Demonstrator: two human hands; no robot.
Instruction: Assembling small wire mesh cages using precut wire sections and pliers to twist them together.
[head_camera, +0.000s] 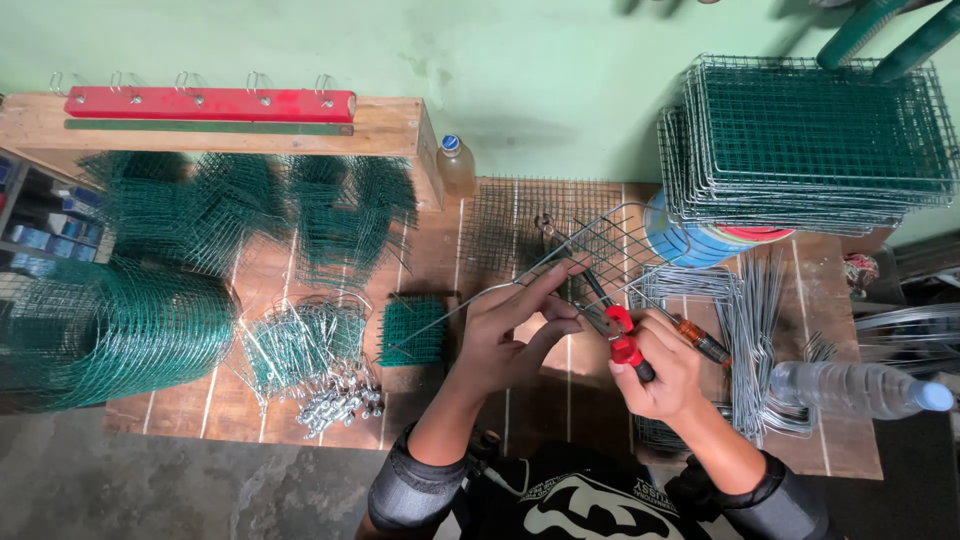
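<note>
Hands at frame centre: left hand (515, 335) steadies wire mesh panel (590, 250); right hand (665, 375) grips red-handled pliers (620, 335), fastening mesh to frame; the next squeeze needs precise alignment.

My pliers (622, 338) have red handles; at three o'clock of them lies a tool with an orange handle (692, 334). The mesh roll (105, 330) at nine o'clock is dark green in a grid pattern. The bar (210, 103) at eleven o'clock is red, against a pale green wall (540, 80). My sleeves (410, 495) are grey.
</note>
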